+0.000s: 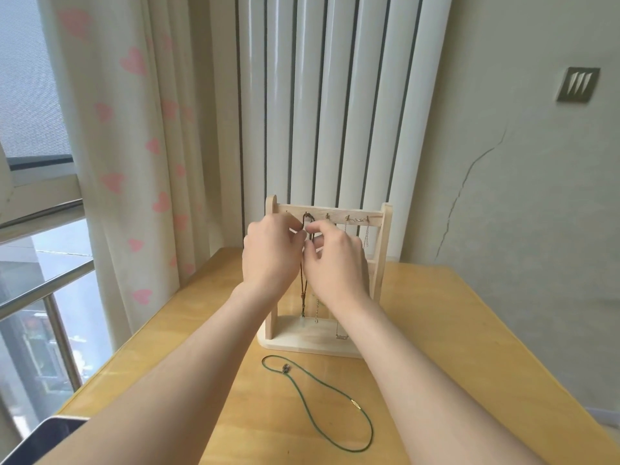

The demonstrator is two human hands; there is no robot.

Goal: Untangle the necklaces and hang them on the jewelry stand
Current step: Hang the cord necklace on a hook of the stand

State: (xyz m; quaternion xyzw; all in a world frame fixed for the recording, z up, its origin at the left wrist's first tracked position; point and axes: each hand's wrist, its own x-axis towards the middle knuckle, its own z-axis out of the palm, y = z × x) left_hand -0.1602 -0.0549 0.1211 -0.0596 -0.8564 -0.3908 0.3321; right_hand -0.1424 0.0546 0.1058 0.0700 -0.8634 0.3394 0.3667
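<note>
Left to right, as I watch through the head camera: a dark flat device [40,434] pokes in at the near left corner of the tabletop [453,330]; the left hand [271,253], fingers curled, pinches the brown cord necklace [304,286] just below a left-hand hook on the top bar of the jewelry stand [385,229]; the right hand [335,263], touching it knuckle to knuckle, appears to pinch the same cord between thumb and forefinger, other fingers loosely bent; the cord hangs straight down between my wrists to a small pendant above the stand's base; fine metal chains [366,236] hang from hooks to the right.

Near me, in front of the stand, the green cord necklace [286,367] lies in an open loop on the tabletop, apart from everything.

I judge both cords light, limp and easy to grip; best taken near the top of the loop, spread between two hands; the chains look slippery and quick to snag, so I would keep clear of them.
</note>
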